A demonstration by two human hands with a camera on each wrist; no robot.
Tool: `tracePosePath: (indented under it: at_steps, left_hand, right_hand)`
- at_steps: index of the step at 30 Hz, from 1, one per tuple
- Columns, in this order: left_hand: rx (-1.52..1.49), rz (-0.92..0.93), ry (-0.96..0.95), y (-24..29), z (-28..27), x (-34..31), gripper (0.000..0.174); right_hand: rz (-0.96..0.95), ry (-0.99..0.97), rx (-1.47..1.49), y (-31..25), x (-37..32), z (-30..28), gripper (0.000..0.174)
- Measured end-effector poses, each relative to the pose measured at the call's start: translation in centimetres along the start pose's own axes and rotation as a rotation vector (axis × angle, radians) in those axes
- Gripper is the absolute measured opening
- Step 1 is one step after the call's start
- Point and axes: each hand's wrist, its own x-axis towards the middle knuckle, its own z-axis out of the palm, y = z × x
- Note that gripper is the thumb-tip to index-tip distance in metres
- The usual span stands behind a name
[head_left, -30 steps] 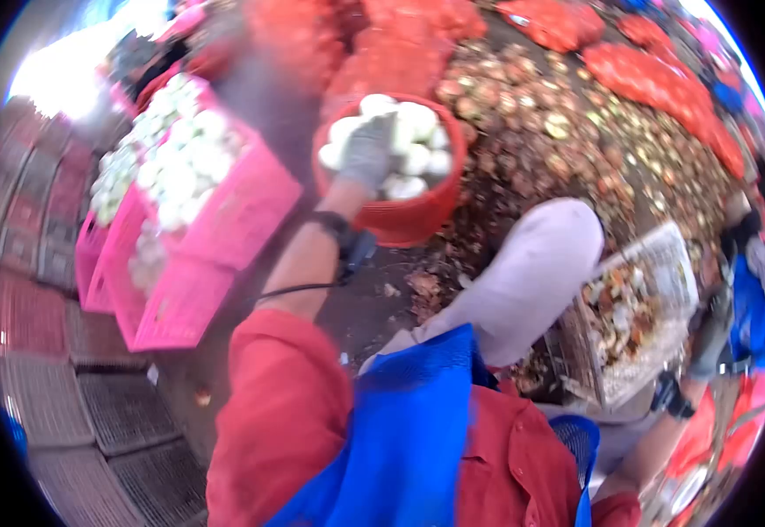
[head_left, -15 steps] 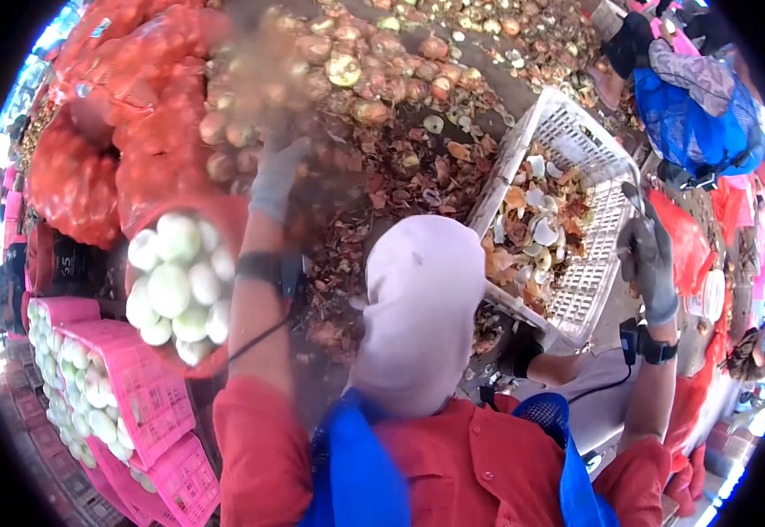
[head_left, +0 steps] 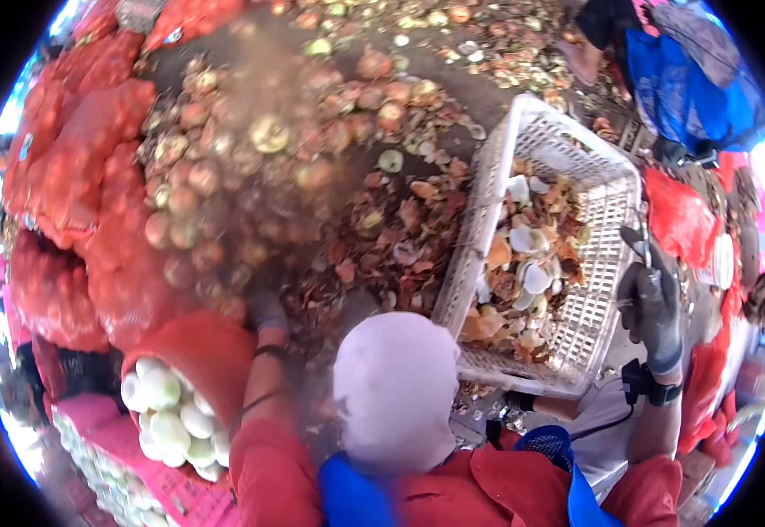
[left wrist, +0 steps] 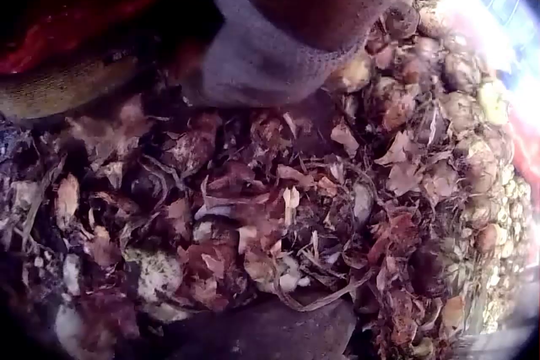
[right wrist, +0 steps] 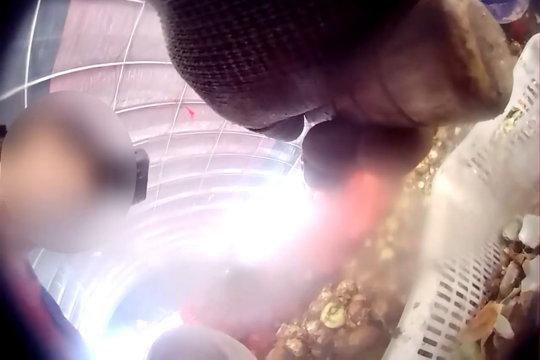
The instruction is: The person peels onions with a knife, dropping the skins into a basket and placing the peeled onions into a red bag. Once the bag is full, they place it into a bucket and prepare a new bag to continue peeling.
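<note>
My left hand [head_left: 268, 314], in a pale glove, reaches down beside the red bucket [head_left: 211, 347], at the near edge of the unpeeled onions [head_left: 202, 180]. In the left wrist view the glove [left wrist: 253, 64] is over dry onion skins [left wrist: 228, 250]; its fingers are hidden, and I cannot tell if they hold anything. Peeled white onions [head_left: 170, 432] fill the bucket. My right hand [head_left: 652, 312], in a dark grey glove, grips a small knife [head_left: 639, 244] beside the white crate [head_left: 600, 338]. In the right wrist view its fingers [right wrist: 388, 153] are curled.
Onion skins and scraps [head_left: 523, 272] lie in the crate. Red mesh sacks [head_left: 75, 176] of onions stand at left. Pink crates [head_left: 106, 426] with peeled onions are at lower left. My covered knee [head_left: 395, 386] rises between the hands. Someone in blue [head_left: 681, 88] sits at upper right.
My left hand has left the peeled onions in the bucket, reached to the unpeeled pile, and now sits lower among the skins. The head view has swung right. The right hand keeps the knife.
</note>
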Motion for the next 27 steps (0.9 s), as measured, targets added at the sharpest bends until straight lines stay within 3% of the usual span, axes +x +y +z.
tracePosePath:
  at_steps: [3,4,8,11,13,14,16,18,20,24,27]
  left_hand:
    - [0.012,0.006,-0.076,-1.2,0.9,0.4,0.031]
    - [-0.040,0.041,-0.103,-1.0,-0.2,0.4,0.029]
    - [-0.672,0.140,-0.130,4.0,-5.1,4.3,0.039]
    - [-1.404,0.162,-0.264,8.4,-13.8,6.5,0.056]
    - [-1.635,0.373,-0.307,12.2,-23.3,5.4,0.069]
    - [-1.704,0.499,-0.318,13.5,-27.5,4.4,0.076]
    - [-1.822,0.753,-0.354,16.5,-40.2,-2.1,0.083]
    - [-1.824,0.887,-0.359,18.1,-48.0,-5.8,0.079]
    - [-1.813,1.008,-0.375,18.4,-49.9,-7.8,0.076]
    - [-1.787,0.935,-0.346,18.9,-51.8,-10.9,0.075]
    - [-1.787,0.905,-0.331,19.4,-52.3,-12.7,0.074]
  right_hand:
    - [0.031,-0.095,0.053,0.5,0.0,-0.9,0.055]
    - [-0.058,-0.190,0.095,1.9,0.0,-1.2,0.055]
    - [-0.198,-0.276,0.130,0.7,-1.6,-1.7,0.056]
    - [-0.166,-0.208,0.070,-0.9,-3.0,-1.7,0.058]
    - [-0.282,-0.157,0.259,-0.6,-3.9,-0.4,0.055]
    - [-0.531,-0.050,0.184,0.8,-3.2,0.9,0.054]
    - [-0.783,0.028,0.062,0.8,-3.3,1.8,0.054]
    - [-0.624,-0.068,0.170,-5.1,-8.5,1.0,0.067]
    - [-0.750,0.046,-0.005,-9.3,-13.7,0.1,0.081]
    - [-0.909,-0.331,0.382,-10.5,-19.3,-0.2,0.080]
    - [-1.015,-0.464,0.504,-10.1,-22.3,-0.7,0.079]
